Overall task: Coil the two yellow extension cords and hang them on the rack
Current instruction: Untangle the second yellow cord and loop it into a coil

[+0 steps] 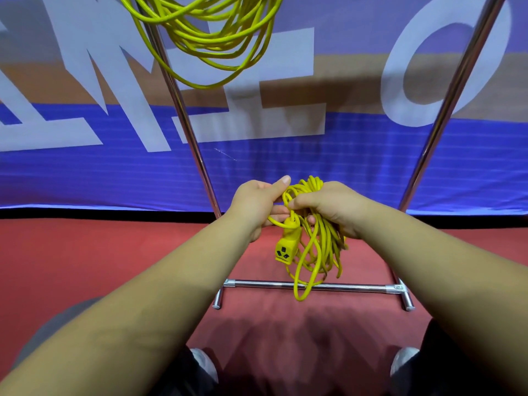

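Observation:
One yellow extension cord (pixel 205 32) hangs in loose loops from the top of the chrome rack (pixel 185 121), at the upper left of the view. A second yellow cord (pixel 320 247) is bunched in a small coil between my hands, in front of the rack. My right hand (pixel 331 207) grips the top of that coil. My left hand (pixel 254 204) holds a strand beside it, thumb raised. The cord's socket end (pixel 285 247) dangles just below my left hand, and its loops hang down over the rack's bottom bar (pixel 257 284).
The rack's two slanted poles (pixel 445 115) rise on either side of my hands. A blue banner with large white letters (pixel 85 172) stands behind the rack. The floor is red carpet (pixel 85 252). My shoes (pixel 204 364) show at the bottom edge.

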A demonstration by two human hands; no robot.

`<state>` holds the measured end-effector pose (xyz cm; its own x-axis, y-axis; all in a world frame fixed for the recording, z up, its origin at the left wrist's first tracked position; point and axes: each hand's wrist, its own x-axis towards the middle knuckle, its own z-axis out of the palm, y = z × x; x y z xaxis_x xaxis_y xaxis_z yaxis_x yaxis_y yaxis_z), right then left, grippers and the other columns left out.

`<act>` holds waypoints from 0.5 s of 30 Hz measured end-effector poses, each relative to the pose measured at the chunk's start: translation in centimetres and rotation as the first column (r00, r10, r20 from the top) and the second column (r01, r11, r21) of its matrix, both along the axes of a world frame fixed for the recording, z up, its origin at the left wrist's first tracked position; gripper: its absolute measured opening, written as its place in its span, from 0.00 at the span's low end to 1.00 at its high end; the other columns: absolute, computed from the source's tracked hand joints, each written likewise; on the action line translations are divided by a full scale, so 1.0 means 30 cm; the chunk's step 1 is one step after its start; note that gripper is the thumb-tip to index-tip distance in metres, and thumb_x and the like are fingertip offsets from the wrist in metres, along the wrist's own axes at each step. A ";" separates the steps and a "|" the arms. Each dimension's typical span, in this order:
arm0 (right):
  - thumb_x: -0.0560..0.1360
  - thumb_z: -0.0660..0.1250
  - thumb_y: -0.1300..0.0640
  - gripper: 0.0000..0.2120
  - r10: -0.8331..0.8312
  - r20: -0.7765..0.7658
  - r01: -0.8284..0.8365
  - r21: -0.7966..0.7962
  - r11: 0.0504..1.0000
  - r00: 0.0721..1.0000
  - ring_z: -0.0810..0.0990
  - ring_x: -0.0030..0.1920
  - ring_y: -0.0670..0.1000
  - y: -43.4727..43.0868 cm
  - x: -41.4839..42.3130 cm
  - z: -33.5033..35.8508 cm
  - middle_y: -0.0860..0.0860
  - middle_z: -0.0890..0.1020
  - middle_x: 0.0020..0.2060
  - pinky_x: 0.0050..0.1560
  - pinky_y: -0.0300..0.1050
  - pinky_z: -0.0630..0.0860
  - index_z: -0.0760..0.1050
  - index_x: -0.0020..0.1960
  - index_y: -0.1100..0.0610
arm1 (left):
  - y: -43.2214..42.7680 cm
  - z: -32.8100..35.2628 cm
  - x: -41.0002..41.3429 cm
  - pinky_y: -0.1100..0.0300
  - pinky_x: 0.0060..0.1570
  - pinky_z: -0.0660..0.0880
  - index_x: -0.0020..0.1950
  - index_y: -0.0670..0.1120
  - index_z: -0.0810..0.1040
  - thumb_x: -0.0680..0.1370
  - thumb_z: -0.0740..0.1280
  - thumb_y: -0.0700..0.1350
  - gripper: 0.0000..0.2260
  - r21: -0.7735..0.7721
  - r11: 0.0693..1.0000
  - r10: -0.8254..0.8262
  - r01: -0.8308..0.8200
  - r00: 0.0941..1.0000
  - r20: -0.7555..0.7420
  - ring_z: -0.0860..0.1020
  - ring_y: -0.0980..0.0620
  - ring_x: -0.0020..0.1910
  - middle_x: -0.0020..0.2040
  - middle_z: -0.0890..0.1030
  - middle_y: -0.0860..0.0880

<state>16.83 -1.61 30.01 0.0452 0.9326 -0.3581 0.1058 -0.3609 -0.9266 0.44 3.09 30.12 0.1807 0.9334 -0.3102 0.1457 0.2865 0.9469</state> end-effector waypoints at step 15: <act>0.69 0.68 0.61 0.05 -0.282 0.030 0.274 0.147 0.950 0.959 0.73 0.24 0.55 0.036 -0.023 0.029 0.56 0.77 0.25 0.32 0.47 0.75 0.77 0.34 0.58 | -0.089 -0.010 -0.016 0.44 0.57 0.82 0.54 0.53 0.86 0.80 0.63 0.67 0.21 -0.349 0.848 -0.362 0.398 0.917 0.168 0.86 0.45 0.51 0.55 0.86 0.45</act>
<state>16.13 -0.54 30.87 0.3242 0.9211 -0.2157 0.0669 -0.2497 -0.9660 -0.04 0.43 29.83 0.5425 0.6064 -0.5814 0.2325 0.5566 0.7975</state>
